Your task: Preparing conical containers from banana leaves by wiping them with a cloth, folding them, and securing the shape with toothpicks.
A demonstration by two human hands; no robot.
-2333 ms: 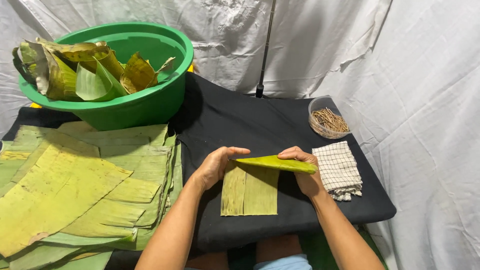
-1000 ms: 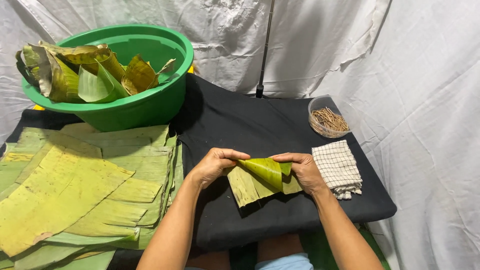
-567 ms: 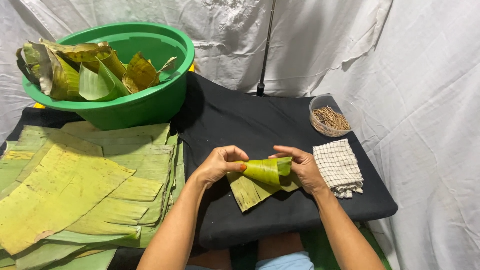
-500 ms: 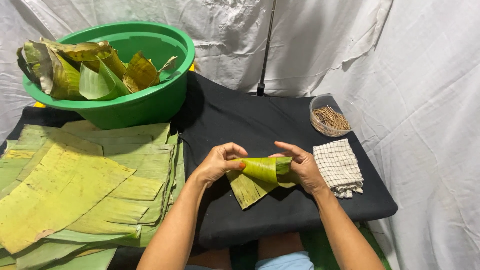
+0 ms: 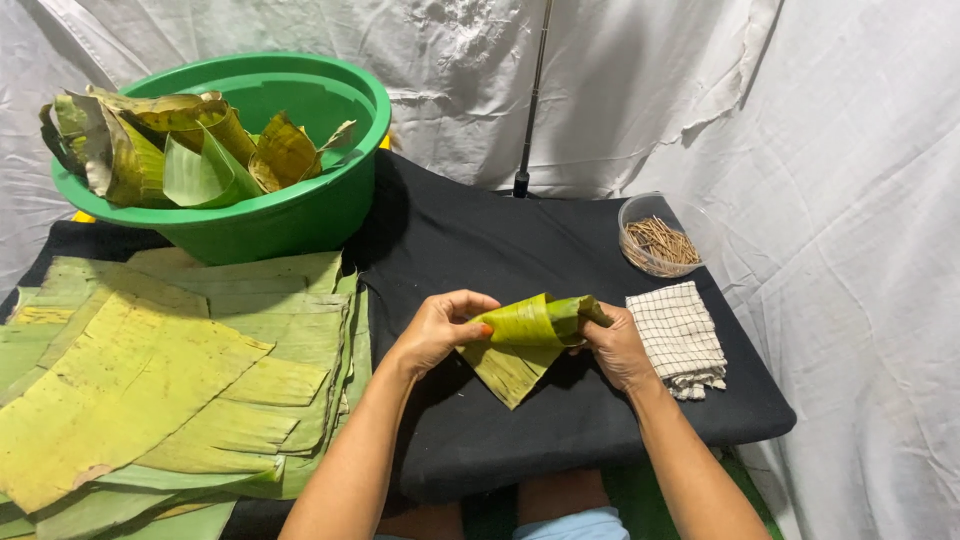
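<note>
Both my hands hold one green banana leaf piece rolled into a cone just above the black cloth. My left hand pinches the cone's left end with thumb and fingers. At the cone's right end, my right hand wraps the folded edge. A pointed flap of the leaf hangs down toward me between the hands.
A stack of flat banana leaves covers the left of the table. A green plastic basin with folded leaf cones stands at the back left. A clear bowl of small sticks and a checked cloth lie at the right. White sheets hang behind.
The flat leaf strip was lifted off the cloth and rolled into a cone between both hands. The roll has tightened and my right hand has closed further round its end.
</note>
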